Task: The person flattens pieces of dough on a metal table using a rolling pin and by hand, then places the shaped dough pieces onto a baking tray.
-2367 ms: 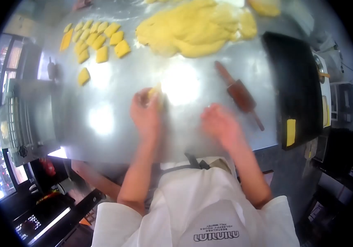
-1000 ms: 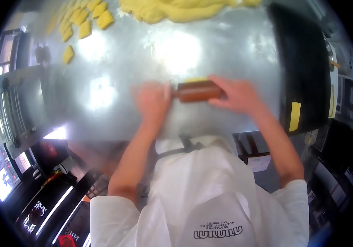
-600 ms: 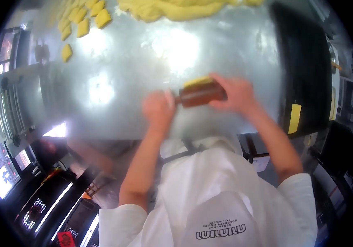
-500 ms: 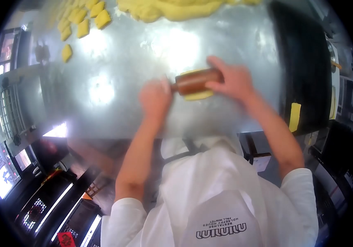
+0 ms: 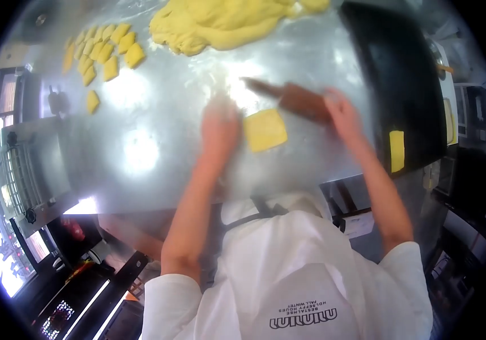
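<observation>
One rolling pin is slanting over the table, just beside one flat dough square, its long axis running from the far-left handle to the near-right end. The right hand is gripping this right end and hiding the handle there. The left hand is appearing blurred; whether its fingers are closed, I cannot tell. One big dough lump is being cut off above; one small piece is lying apart.

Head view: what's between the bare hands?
The head view shows a flat, squarish yellow dough sheet and a brown, cylindrical rolling pin by the right hand.
</observation>
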A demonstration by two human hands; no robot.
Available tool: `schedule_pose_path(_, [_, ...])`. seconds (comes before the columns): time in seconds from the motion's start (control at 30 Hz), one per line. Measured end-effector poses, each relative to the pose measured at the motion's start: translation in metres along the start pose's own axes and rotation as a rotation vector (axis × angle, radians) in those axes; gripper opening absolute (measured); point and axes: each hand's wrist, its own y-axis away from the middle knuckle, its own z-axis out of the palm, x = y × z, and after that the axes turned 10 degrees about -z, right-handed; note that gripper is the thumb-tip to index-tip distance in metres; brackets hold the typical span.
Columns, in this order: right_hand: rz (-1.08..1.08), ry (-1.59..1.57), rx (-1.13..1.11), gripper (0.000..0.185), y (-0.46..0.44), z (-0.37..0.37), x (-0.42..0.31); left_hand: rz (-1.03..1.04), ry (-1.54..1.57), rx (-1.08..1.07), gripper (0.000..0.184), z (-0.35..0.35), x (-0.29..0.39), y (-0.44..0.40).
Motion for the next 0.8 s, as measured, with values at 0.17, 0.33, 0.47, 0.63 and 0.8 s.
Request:
schedule_pose_path(0.17, [0.105, 0.309, 0.348, 0.049, 0.038, -0.005, 0.027, 0.0, -0.228, -0.376, 0.039, 0.023, 0.033, 0.022])
schedule_pose_path(0.33, [0.082, 0.284, 0.415, 0.049, 0.06, 0.0, 0.02, -0.071, -0.062, -0.362, 0.032, 0.013, 0.018, 0.024])
schedule_pose_path(0.47, [0.027, 0.332, 0.43, 0.048, 0.061, 0.007, 0.028, -0.38, 0.016, -0.238, 0.034, -0.023, 0.003, -0.033])
schedule_pose_path(0.63, [-0.027, 0.272, 0.4, 0.047, 0.06, 0.006, 0.027, -0.468, 0.117, -0.185, 0.043, -0.025, -0.011, -0.03])
schedule_pose_path(0.8, [0.021, 0.19, 0.267, 0.049, 0.06, -0.001, 0.022, -0.46, 0.185, -0.289, 0.049, 0.004, 0.008, 0.037])
